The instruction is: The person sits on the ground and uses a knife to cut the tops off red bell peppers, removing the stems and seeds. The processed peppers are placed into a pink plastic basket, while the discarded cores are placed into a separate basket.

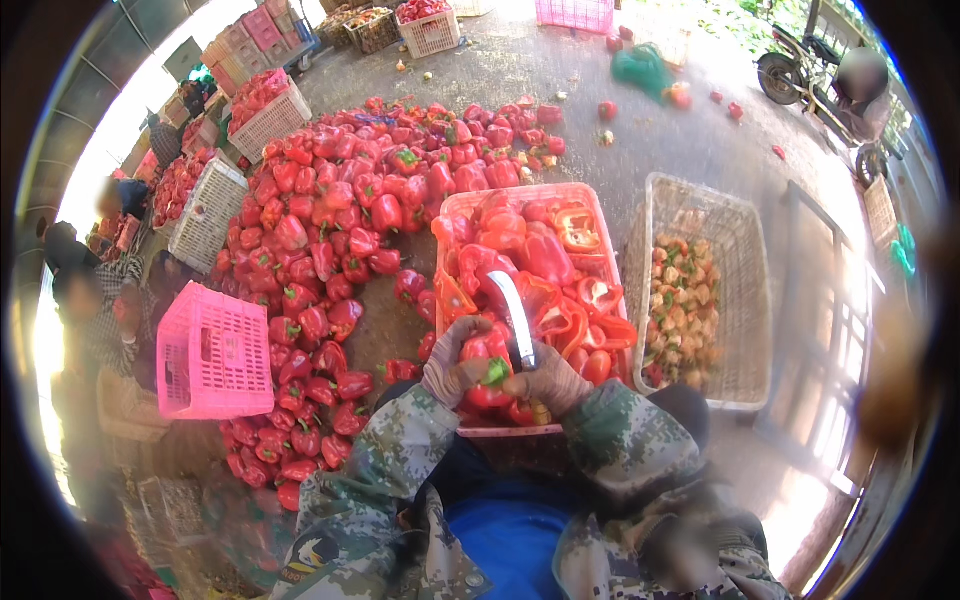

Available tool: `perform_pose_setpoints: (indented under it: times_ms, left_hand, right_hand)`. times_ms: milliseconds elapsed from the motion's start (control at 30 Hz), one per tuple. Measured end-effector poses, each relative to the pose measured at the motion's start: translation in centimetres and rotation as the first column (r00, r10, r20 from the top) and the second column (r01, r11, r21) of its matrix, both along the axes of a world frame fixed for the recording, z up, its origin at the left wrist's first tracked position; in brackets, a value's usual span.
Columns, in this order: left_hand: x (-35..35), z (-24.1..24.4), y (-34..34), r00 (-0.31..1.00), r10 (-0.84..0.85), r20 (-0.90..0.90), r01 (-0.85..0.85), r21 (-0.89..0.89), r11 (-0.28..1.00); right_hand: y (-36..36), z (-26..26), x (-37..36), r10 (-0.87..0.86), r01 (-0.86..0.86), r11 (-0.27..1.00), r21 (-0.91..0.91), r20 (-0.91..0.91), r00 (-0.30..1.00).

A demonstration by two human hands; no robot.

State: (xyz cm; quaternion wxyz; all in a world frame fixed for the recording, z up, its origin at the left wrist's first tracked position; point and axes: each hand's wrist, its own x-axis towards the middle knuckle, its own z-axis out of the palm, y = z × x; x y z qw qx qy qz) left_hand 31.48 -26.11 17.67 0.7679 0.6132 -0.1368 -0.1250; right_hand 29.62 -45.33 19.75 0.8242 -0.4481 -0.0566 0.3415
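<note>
My left hand (456,364), in a striped glove, is closed around a whole red bell pepper (486,349) with a green stem. Gloved too, my right hand (551,379) grips a knife (513,311) whose curved blade points up and away; its fingers are at the pepper's stem end. Both hands are over the near part of a pink plastic crate (529,431) that holds cut, hollow red peppers (546,255). To its right, a pale plastic crate (761,300) holds a heap of cut-out pepper cores (682,300).
A big pile of red peppers (330,195) covers the floor left and ahead. An upturned pink crate (214,349) lies at its left edge. Filled crates (210,214) and several people are farther left. A green net (641,69), loose peppers and a motorcycle (810,82) are farther off.
</note>
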Motion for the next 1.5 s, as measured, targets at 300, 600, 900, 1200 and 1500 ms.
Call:
perform_pose_setpoints:
  times_ms: [300, 600, 900, 1200, 1500]
  left_hand:
    - [0.9, -1.6, -1.7, 0.948, 0.17, -0.268, -0.243, -0.269, 0.932]
    - [0.7, -0.5, -2.2, 0.881, 0.067, -0.468, -0.284, -0.41, 0.867]
    - [-1.4, -3.4, -1.1, 0.96, 0.134, -0.246, -0.221, -0.368, 0.903]
    - [-1.1, -3.1, 0.5, 0.964, 0.004, -0.266, -0.091, -0.316, 0.944]
    - [-0.6, -0.9, -1.6, 0.905, -0.008, -0.425, -0.187, -0.415, 0.89]
  right_hand:
    - [2.3, 0.7, 1.4, -0.205, 0.229, 0.97, -0.077, 0.243, 0.948]
    - [2.9, -1.5, 1.2, -0.212, 0.462, 0.831, -0.31, 0.592, 0.778]
    - [-0.3, 4.1, 2.3, 0.108, -0.104, 0.921, -0.375, -0.009, 0.994]
    - [1.4, 2.3, 1.3, 0.096, 0.013, 0.965, -0.263, 0.397, 0.913]
    - [1.4, 0.5, 0.6, -0.068, 0.266, 0.931, -0.25, 0.596, 0.8]
